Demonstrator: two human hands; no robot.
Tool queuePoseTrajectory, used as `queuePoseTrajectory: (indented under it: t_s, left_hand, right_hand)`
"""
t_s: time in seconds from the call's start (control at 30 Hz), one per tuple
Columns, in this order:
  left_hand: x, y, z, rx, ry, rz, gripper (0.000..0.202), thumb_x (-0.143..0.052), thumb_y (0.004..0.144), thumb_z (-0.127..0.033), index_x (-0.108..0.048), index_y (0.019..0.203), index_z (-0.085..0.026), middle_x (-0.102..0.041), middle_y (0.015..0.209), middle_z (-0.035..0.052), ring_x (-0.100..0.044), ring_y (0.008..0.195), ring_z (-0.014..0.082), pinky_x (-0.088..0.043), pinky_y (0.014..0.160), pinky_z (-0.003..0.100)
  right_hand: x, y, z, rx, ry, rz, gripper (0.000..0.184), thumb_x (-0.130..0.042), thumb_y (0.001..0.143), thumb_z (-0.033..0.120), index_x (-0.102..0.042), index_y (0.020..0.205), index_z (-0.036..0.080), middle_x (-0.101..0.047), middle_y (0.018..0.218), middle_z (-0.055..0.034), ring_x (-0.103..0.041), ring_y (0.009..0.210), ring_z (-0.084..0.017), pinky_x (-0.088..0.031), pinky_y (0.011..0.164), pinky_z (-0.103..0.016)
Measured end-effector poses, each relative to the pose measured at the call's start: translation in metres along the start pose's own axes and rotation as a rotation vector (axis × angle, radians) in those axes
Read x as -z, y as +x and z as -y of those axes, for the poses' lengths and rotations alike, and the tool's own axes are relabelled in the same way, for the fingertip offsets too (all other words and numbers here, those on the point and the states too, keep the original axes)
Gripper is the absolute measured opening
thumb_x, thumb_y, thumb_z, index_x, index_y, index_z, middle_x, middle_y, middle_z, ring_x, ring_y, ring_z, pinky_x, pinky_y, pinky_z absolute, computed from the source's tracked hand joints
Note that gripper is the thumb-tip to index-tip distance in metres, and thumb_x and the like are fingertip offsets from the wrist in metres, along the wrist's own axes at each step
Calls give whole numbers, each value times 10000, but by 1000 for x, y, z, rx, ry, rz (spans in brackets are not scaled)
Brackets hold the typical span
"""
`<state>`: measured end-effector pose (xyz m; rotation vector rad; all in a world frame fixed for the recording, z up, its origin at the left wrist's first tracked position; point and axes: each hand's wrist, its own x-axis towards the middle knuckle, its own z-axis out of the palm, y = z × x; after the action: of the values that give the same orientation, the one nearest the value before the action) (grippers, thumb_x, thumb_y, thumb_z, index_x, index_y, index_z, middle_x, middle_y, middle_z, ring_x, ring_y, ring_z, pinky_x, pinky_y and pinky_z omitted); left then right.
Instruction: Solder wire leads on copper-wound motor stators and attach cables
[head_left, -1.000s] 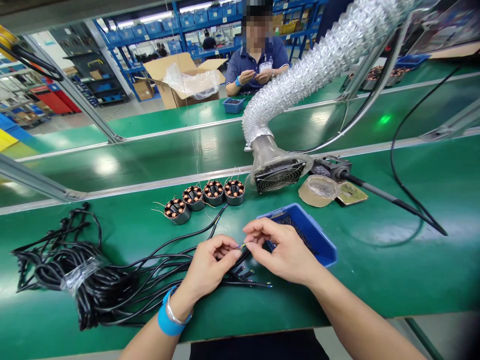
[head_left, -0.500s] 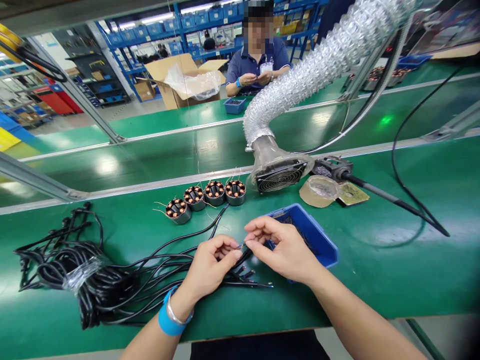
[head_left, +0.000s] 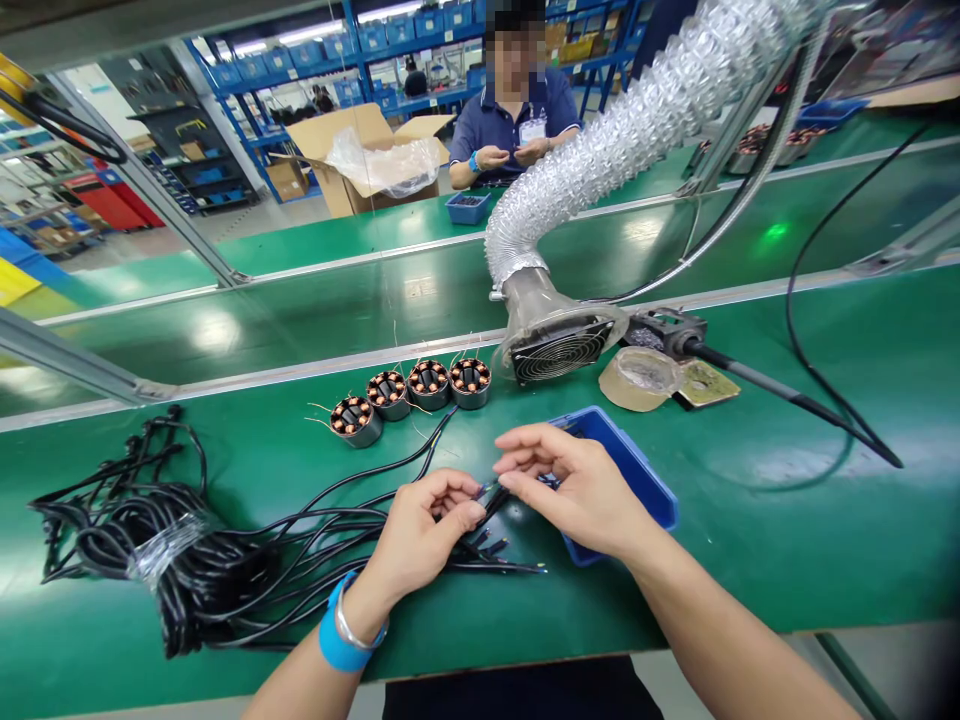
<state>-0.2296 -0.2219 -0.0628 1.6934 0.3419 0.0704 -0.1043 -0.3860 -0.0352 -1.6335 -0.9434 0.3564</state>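
My left hand [head_left: 422,535], with a blue wristband, pinches the stripped end of a black cable [head_left: 491,497] between thumb and fingers. My right hand [head_left: 577,490] is pinched right beside it on the same cable tip, apparently on something tiny that I cannot make out. Both hands hover over the front of the green bench, just left of a small blue bin [head_left: 637,480]. The cable runs left into a bundle of black cables [head_left: 172,560] tied with clear tape.
Several copper-wound stators [head_left: 409,392] stand in a row behind my hands. A fume fan on a silver flexible duct [head_left: 559,345], a tape roll [head_left: 639,378] and a soldering iron [head_left: 757,385] lie to the right. A co-worker sits across the conveyor.
My right hand has edged slightly right and up at the cable tip; the left hand holds still.
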Motion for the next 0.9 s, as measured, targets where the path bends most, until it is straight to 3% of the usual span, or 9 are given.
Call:
queuePoseTrajectory:
  t_s: [0.1, 0.47, 0.9]
  left_hand:
    - [0, -1, 0, 4, 14, 24, 191, -664, 848, -313, -672, 955, -155, -705, 757, 40, -624, 662, 145, -497, 654, 252]
    - [1, -3, -2, -26, 27, 55, 161, -633, 874, -298, -661, 942, -154, -717, 754, 43, -640, 669, 146, -501, 652, 246]
    - [-2, -5, 2, -39, -90, 79, 152, -604, 905, -273, -483, 957, -197, -696, 775, 6, -631, 678, 129, -499, 673, 252]
  right_hand:
    - [-1, -2, -1, 70, 4, -56, 251, -597, 826, 149, -604, 1074, 190, -741, 900, -46, -714, 804, -149, -579, 733, -255]
    - [-3, -2, -2, 193, -85, -1, 379, -568, 822, 74, -540, 1171, 218, -731, 884, 16, -688, 760, -98, -550, 756, -211]
    - [-10, -6, -2, 200, -24, 84, 444, -561, 813, 70, -504, 1232, 207, -702, 934, -8, -681, 771, -98, -573, 757, -218]
